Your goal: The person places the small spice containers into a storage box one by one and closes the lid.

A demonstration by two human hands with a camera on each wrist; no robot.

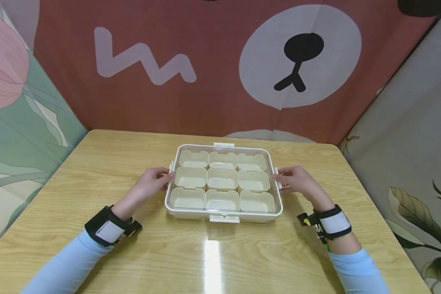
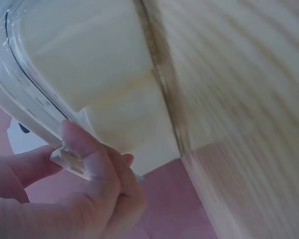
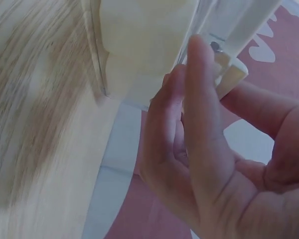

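Note:
A white rectangular storage box (image 1: 191,214) with a clear lid lies flat near the middle of the wooden table. Several cream-coloured small cups (image 1: 222,179) stand in rows inside it, visible through the lid. At the box's left side, my left hand (image 1: 152,183) pinches the left side latch (image 2: 72,163) between thumb and fingers. On the opposite side, my right hand (image 1: 300,183) grips the right side latch (image 3: 232,78), its fingers curled about it. The latches stand out from the box walls in the wrist views. Some fingertips are hidden behind the latches and box edge.
A front latch (image 1: 224,219) and a back latch (image 1: 223,144) sit on the box's long sides. The wooden table (image 1: 150,261) reaches a printed cloth (image 1: 220,102) behind it. Patterned cloths hang left and right. Both wrists wear black straps with small cameras.

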